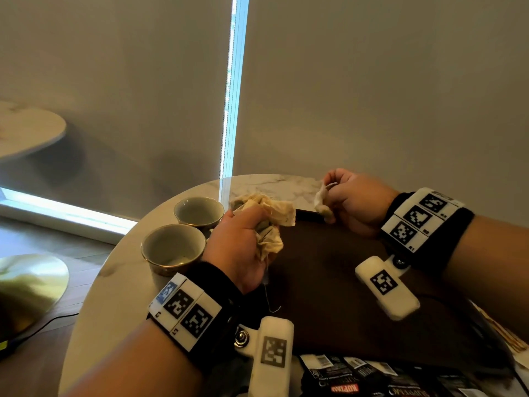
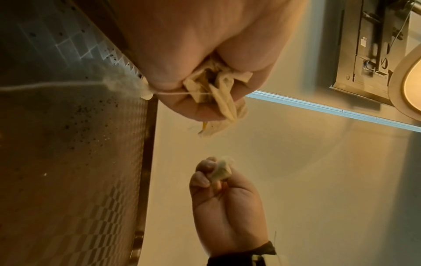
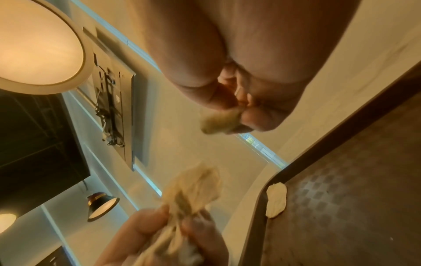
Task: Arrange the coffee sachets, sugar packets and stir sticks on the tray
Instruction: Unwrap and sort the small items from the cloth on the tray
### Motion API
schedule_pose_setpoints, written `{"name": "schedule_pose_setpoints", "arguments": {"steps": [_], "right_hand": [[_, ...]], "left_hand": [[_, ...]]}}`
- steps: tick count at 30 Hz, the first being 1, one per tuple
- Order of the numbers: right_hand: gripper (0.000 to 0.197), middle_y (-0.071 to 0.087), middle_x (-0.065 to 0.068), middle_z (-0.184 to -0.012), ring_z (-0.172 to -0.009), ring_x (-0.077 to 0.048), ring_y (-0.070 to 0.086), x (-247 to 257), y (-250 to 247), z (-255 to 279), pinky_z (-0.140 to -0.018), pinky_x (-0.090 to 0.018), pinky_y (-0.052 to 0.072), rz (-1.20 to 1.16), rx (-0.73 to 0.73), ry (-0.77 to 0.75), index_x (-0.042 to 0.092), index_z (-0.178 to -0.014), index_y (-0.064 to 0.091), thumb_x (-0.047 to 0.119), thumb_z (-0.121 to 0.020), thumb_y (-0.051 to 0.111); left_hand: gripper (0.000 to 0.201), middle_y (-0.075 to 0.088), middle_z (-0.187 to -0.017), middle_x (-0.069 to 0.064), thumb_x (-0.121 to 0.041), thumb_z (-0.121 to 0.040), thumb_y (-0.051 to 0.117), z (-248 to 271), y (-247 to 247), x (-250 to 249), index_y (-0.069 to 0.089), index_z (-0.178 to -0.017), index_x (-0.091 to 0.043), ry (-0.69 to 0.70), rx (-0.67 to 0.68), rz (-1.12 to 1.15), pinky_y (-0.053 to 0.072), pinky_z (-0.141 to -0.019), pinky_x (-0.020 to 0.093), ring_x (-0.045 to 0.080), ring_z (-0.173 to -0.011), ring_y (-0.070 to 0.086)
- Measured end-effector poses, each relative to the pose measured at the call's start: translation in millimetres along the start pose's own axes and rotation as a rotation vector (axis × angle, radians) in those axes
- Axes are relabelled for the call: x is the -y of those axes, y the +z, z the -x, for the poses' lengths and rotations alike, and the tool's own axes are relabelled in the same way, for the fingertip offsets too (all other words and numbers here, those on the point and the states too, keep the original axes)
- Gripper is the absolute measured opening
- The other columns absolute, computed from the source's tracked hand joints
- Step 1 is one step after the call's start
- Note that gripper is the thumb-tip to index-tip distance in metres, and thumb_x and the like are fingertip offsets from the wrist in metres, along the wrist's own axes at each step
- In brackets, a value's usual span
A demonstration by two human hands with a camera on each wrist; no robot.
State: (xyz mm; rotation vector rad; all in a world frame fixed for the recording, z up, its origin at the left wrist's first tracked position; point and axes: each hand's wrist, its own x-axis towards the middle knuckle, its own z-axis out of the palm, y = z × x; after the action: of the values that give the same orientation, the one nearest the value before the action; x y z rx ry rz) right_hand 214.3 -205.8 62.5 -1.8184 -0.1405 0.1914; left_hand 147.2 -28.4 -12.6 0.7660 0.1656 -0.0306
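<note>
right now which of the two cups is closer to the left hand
The nearer cup, at the table's edge, almost touches the left hand; the far cup sits behind it, toward the window.

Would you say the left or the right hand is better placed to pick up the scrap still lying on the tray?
Probably the right hand. It pinches only a small scrap and hovers near the tray's far edge, while the left hand grips a full crumpled wad. The loose scrap lies by the tray's rim in the right wrist view.

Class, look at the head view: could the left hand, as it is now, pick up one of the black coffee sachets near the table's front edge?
Probably not yet. The left hand grips a crumpled wad of stained paper, so its fingers are occupied. The black coffee sachets lie uncovered close behind that wrist, so the path itself looks free.
</note>
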Motion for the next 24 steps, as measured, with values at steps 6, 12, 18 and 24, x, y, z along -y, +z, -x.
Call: {"name": "schedule_pose_setpoints", "arguments": {"steps": [6, 12, 18, 24], "right_hand": [[0.032, 0.055, -0.014, -0.08, -0.063, -0.024, 0.056, -3, -8, -11, -0.046, -0.03, 0.047, 0.084, -0.024, 0.035, 0.012, -0.087, 0.051, -0.021, -0.087, 0.051], [0.03, 0.061, -0.017, -0.091, -0.072, -0.03, 0.063, -6, -4, -33, -0.058, -0.034, 0.053, 0.251, 0.001, 0.149, 0.008, -0.079, 0.057, -0.02, -0.088, 0.05], [0.037, 0.067, -0.017, -0.111, -0.094, -0.033, 0.067, -4, 21, -43, -0.072, -0.035, 0.06, 0.416, 0.135, 0.231, 0.007, -0.082, 0.076, -0.018, -0.091, 0.05], [0.044, 0.074, -0.014, -0.107, -0.099, -0.026, 0.073, -1, 33, -54, -0.091, -0.041, 0.057, 0.383, 0.313, 0.282, 0.01, -0.106, 0.074, -0.019, -0.089, 0.047]], "left_hand": [[0.039, 0.065, -0.094, 0.018, -0.002, -0.084, 0.062, 4, -1, 0, 0.061, -0.123, -0.005, -0.201, 0.05, -0.354, 0.046, -0.046, 0.026, 0.018, -0.053, 0.059], [0.06, 0.07, -0.113, 0.015, -0.016, -0.069, 0.082, -2, -11, 11, 0.062, -0.125, -0.009, -0.302, 0.097, -0.691, 0.058, -0.093, 0.05, 0.03, -0.101, 0.069], [0.035, 0.07, -0.117, 0.02, -0.007, -0.086, 0.071, -2, -12, 11, 0.064, -0.12, -0.013, -0.368, 0.072, -0.659, 0.059, -0.089, 0.048, 0.037, -0.105, 0.07], [0.029, 0.068, -0.099, 0.014, -0.003, -0.087, 0.068, -2, -17, 17, 0.064, -0.116, -0.001, -0.096, -0.029, -0.777, 0.056, -0.092, 0.052, 0.027, -0.087, 0.065]]}}
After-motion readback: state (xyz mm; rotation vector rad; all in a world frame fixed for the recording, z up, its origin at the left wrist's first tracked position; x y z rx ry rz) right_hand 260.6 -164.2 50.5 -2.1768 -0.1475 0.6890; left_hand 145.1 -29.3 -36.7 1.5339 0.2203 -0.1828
